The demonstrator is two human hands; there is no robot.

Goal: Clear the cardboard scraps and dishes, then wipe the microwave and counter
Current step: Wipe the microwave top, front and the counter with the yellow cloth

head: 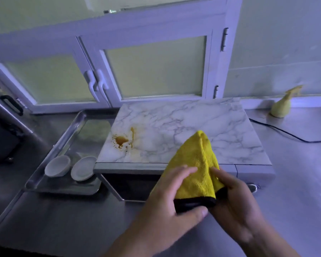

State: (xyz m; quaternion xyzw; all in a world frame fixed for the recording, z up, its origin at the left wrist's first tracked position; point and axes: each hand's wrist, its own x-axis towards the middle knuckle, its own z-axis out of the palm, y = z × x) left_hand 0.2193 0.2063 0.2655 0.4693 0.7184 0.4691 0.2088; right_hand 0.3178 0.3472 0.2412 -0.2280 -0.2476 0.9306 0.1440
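Head view. Both grips are clamped on the yellow cloth [195, 164]. The left hand [167, 199] has its fingers spread over the yellow face and its thumb under the black hem; the right hand [235, 199] pinches a fold at the cloth's right edge. My reading: the cloth is being gathered into a pad for wiping, which would explain why it stands up in a peak rather than lying flat. It sits over the front edge of the microwave [174, 117], tip above the marbled top; I cannot tell whether it touches. The brown stain [121, 140] lies on the left side of that top, well apart from the cloth and to the left of both grips. Two dishes [57, 166] rest side by side in the tray [63, 138] just left of the microwave, so I judge them cleared and the wiping not yet begun. A spray bottle [282, 106] stands at the rear right of the desk [63, 219], near the wall.
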